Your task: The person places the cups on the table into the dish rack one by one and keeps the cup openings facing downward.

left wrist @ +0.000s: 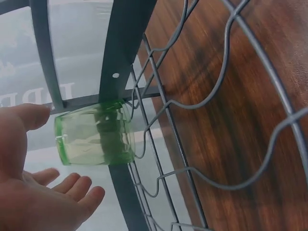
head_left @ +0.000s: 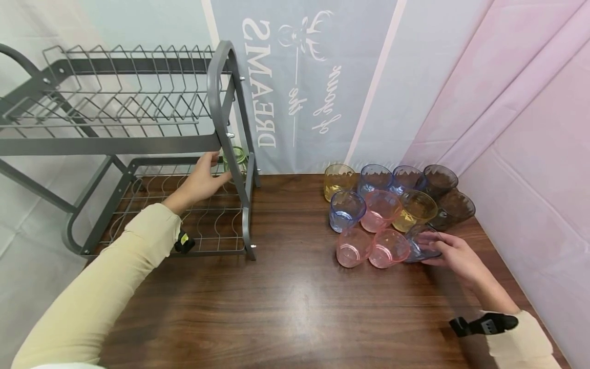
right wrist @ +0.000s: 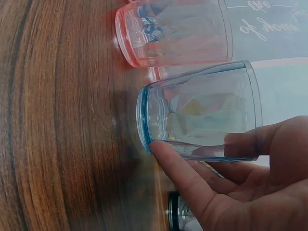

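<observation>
A clear green cup (left wrist: 94,134) stands on the wire lower tier (left wrist: 168,125) of a grey dish rack, near its right end post. My left hand (head_left: 200,182) is beside it inside the rack, thumb and fingers spread; in the left wrist view a gap shows between the fingertips and the cup. At the right, my right hand (head_left: 454,253) holds a clear blue cup (right wrist: 202,110) by its side, one finger reaching down to its base. That cup is at the front right corner of a group of cups, beside a pink cup (head_left: 389,249).
The two-tier rack's upper basket (head_left: 138,97) overhangs my left hand. Several yellow, blue, pink and dark grey cups stand close together on the wooden table (head_left: 295,302), including a yellow cup (head_left: 338,182) at the back. Fabric walls (head_left: 530,154) border the table.
</observation>
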Motion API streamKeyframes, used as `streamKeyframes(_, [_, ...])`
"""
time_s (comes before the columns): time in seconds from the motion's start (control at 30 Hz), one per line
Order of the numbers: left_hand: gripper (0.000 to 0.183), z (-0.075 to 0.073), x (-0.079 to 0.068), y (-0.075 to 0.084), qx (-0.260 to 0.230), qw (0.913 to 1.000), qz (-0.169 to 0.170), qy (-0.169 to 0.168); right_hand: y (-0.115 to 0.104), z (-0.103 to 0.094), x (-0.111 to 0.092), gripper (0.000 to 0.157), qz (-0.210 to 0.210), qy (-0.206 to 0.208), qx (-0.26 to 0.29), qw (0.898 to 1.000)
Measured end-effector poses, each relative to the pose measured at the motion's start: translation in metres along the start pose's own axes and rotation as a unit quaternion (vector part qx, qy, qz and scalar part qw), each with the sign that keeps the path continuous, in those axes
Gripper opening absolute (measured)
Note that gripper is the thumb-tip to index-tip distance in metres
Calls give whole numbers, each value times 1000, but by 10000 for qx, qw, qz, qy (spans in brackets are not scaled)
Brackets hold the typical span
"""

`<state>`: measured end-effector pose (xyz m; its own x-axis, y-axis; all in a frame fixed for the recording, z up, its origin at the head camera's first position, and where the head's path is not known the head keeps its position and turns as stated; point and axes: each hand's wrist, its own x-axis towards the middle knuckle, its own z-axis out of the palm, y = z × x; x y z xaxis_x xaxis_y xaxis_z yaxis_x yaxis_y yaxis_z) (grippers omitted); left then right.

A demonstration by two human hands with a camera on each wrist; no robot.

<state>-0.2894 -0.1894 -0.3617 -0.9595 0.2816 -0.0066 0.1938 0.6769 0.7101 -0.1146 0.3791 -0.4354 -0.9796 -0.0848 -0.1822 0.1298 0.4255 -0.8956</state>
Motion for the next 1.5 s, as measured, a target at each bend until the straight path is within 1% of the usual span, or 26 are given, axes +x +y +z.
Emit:
streamKeyframes(0.1, [76,-3,-6,1,50,9998,120,-138,-1,-1,-1,43,-40,14,-39,10000])
streamKeyframes(0.2, [75,-7,-13,2,88,9995,239,-203,-1,-3,-2,42,-69,43,-87,9999])
streamKeyframes(0.4, [77,-16,-30,3,194,9988,286,-333,-2,-9,-8,41,-212,97,-242,9994])
streamKeyframes(0.6, [76,-26,-48,9,264,9980,310,-493,-7,-15,-14,41,-389,38,-46,9992])
streamKeyframes(0.77, [71,-31,-63,14,295,9958,490,-716,-13,-18,-17,40,-454,-40,-20,9990])
streamKeyframes(0.83, [68,-32,-69,15,341,9945,616,-770,-16,-19,-19,40,-444,-36,-37,9990])
streamKeyframes(0.93, [65,-34,-78,18,391,9932,763,-784,-19,-20,-21,38,-503,2,-5,9987])
streamKeyframes(1.07, [62,-37,-88,22,372,9924,898,-757,-25,-22,-25,32,-717,77,259,9971])
streamKeyframes(1.2, [59,-41,-97,26,406,9923,930,-710,-32,-21,-28,41,-959,77,565,9938])
streamKeyframes(1.27, [56,-42,-101,29,431,9923,926,-701,-36,-20,-29,41,-1037,64,641,9925])
streamKeyframes(1.4, [49,-43,-108,34,390,9908,1089,-704,-44,-19,-31,38,-1093,43,594,9922])
streamKeyframes(1.5, [45,-43,-112,38,377,9886,1263,-727,-48,-18,-33,37,-1066,91,366,9936])
